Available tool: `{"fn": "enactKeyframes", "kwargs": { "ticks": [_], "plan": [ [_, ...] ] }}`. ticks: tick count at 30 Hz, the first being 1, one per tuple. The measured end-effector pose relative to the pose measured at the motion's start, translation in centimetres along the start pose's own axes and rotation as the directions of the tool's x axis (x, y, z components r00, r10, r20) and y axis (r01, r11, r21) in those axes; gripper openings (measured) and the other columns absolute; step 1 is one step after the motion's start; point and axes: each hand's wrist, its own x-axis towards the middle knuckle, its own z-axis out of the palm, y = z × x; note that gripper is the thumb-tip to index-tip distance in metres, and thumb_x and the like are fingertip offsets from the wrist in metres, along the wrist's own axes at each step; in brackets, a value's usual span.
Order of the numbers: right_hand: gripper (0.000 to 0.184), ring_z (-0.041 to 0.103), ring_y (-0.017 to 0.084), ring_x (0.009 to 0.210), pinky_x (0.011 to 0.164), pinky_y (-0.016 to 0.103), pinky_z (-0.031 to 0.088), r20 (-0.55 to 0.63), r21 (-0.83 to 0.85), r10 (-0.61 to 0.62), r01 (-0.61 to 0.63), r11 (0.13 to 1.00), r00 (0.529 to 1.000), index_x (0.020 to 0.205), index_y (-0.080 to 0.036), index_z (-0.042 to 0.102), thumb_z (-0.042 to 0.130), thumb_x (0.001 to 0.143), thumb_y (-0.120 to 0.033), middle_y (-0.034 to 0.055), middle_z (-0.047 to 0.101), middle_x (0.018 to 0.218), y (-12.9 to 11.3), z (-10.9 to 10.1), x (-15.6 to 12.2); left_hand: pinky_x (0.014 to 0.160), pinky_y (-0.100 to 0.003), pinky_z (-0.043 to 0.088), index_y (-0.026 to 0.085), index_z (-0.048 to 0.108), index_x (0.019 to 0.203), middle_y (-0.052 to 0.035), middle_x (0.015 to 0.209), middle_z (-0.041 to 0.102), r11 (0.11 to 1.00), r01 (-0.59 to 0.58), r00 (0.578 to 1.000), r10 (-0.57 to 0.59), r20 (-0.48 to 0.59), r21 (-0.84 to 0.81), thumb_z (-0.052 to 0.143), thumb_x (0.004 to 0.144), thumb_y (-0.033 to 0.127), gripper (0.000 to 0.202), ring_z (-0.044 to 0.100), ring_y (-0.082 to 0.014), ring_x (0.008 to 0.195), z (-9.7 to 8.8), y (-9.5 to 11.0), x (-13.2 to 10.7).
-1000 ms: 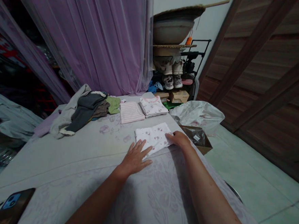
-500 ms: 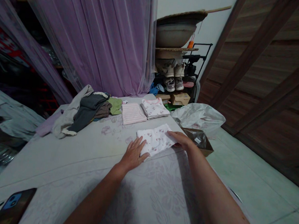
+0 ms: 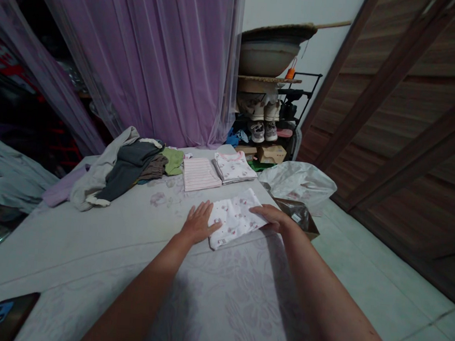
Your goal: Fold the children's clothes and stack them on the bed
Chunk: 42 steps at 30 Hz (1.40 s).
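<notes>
A folded white garment (image 3: 234, 220) with a small print lies on the bed in front of me, a small label near its lower left corner. My left hand (image 3: 198, 223) is flat at its left edge, fingers spread and thumb resting on the cloth. At the opposite end my right hand (image 3: 273, 216) grips the right edge, fingertips on top and the rest of the hold partly hidden. Just beyond are a folded pink-striped garment (image 3: 200, 174) and a stack of folded printed clothes (image 3: 234, 168) with pink neck trim.
A heap of loose clothes (image 3: 130, 166) lies at the bed's far left. A phone (image 3: 7, 316) is at the near left. Past the right edge stand an open cardboard box (image 3: 312, 232) and a clear plastic bag (image 3: 299, 180). Behind are a purple curtain (image 3: 173, 57) and a shoe rack (image 3: 305, 93).
My left hand has shifted slightly left and away from me, uncovering the garment's lower left corner and label. My right hand keeps its grip on the right edge. The view has turned slightly.
</notes>
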Motion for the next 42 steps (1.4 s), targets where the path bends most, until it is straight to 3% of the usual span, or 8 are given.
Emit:
{"fn": "enactKeyframes", "kwargs": {
  "ticks": [6, 11, 18, 24, 29, 34, 38, 42],
  "plan": [
    [0.017, 0.063, 0.016, 0.065, 0.061, 0.026, 0.052, 0.147, 0.073, -0.121, 0.111, 0.991, 0.982, 0.088, -0.018, 0.065, 0.066, 0.073, -0.026, 0.0037, 0.069, 0.076, -4.3, 0.3, -1.1, 0.114, -0.044, 0.028, 0.016, 0.040, 0.145, -0.0127, 0.152, 0.041, 0.993, 0.108, 0.963, -0.091, -0.254, 0.055, 0.032, 0.096, 0.051, 0.061, 0.037, -0.0248, 0.141, -0.1, -8.2, -4.7],
    [0.022, 0.064, 0.018, 0.069, 0.059, 0.025, 0.049, 0.286, -0.122, -0.232, 0.275, 0.954, 0.930, 0.089, -0.020, 0.068, 0.068, 0.068, -0.028, 0.0035, 0.071, 0.081, -10.1, 2.0, -1.5, 0.111, -0.048, 0.033, 0.015, 0.056, 0.133, -0.0136, 0.143, 0.052, 0.946, 0.301, 0.918, -0.254, -0.306, 0.118, 0.036, 0.095, 0.043, 0.051, 0.044, -0.0290, 0.136, -1.5, -13.7, -8.7],
    [0.023, 0.064, 0.018, 0.072, 0.062, 0.024, 0.049, 0.426, -0.514, -0.275, 0.481, 0.710, 0.862, 0.087, -0.019, 0.071, 0.065, 0.065, -0.021, 0.0008, 0.071, 0.080, -16.9, 4.9, 0.8, 0.112, -0.051, 0.032, 0.016, 0.058, 0.132, -0.0119, 0.143, 0.053, 0.934, 0.336, 0.896, -0.278, -0.346, 0.119, 0.040, 0.094, 0.041, 0.048, 0.045, -0.0298, 0.134, -1.4, -13.5, -9.4],
    [0.034, 0.066, 0.019, 0.076, 0.064, 0.024, 0.049, 0.461, -0.728, -0.240, 0.518, 0.449, 0.855, 0.096, -0.019, 0.074, 0.064, 0.063, -0.020, 0.0015, 0.073, 0.083, -20.5, 8.2, 4.2, 0.109, -0.051, 0.036, 0.018, 0.062, 0.127, -0.0106, 0.138, 0.058, 0.945, 0.315, 0.864, -0.244, -0.440, 0.094, 0.043, 0.093, 0.039, 0.044, 0.050, -0.0301, 0.130, -0.1, -14.2, -9.5],
    [0.031, 0.066, 0.020, 0.066, 0.058, 0.027, 0.051, 0.549, -0.644, -0.093, 0.490, 0.588, 0.831, 0.090, -0.018, 0.074, 0.071, 0.059, -0.024, 0.0029, 0.073, 0.079, -23.4, 9.0, 7.0, 0.108, -0.051, 0.038, 0.018, 0.063, 0.125, -0.0120, 0.135, 0.060, 0.949, 0.295, 0.843, -0.207, -0.496, 0.107, 0.043, 0.093, 0.037, 0.042, 0.053, -0.0303, 0.127, 0.2, -14.0, -9.6],
    [0.022, 0.067, 0.024, 0.066, 0.063, 0.033, 0.054, 0.426, -0.547, -0.223, 0.446, 0.708, 0.877, 0.075, -0.016, 0.074, 0.078, 0.054, -0.013, 0.0038, 0.069, 0.064, -25.9, 10.9, 12.6, 0.108, -0.050, 0.038, 0.019, 0.061, 0.125, -0.0111, 0.136, 0.059, 0.956, 0.279, 0.857, -0.204, -0.474, 0.092, 0.043, 0.093, 0.037, 0.040, 0.051, -0.0287, 0.129, 0.1, -14.0, -9.8],
    [0.026, 0.068, 0.025, 0.084, 0.077, 0.033, 0.053, 0.377, -0.642, -0.419, 0.559, 0.524, 0.826, 0.080, -0.021, 0.075, 0.077, 0.056, -0.011, 0.0006, 0.071, 0.070, -25.4, 13.8, 17.3, 0.108, -0.049, 0.038, 0.021, 0.060, 0.124, -0.0102, 0.135, 0.060, 0.960, 0.265, 0.847, -0.186, -0.498, 0.093, 0.041, 0.094, 0.039, 0.040, 0.050, -0.0277, 0.129, 0.5, -14.3, -10.0],
    [0.030, 0.064, 0.027, 0.101, 0.089, 0.031, 0.047, 0.336, -0.733, -0.472, 0.541, 0.413, 0.815, 0.084, -0.023, 0.075, 0.074, 0.057, -0.009, 0.0027, 0.074, 0.085, -23.0, 15.8, 19.5, 0.107, -0.049, 0.038, 0.021, 0.059, 0.124, -0.0102, 0.134, 0.060, 0.961, 0.257, 0.846, -0.172, -0.505, 0.104, 0.040, 0.095, 0.040, 0.040, 0.051, -0.0277, 0.128, 0.7, -14.5, -10.1]
  ]
}}
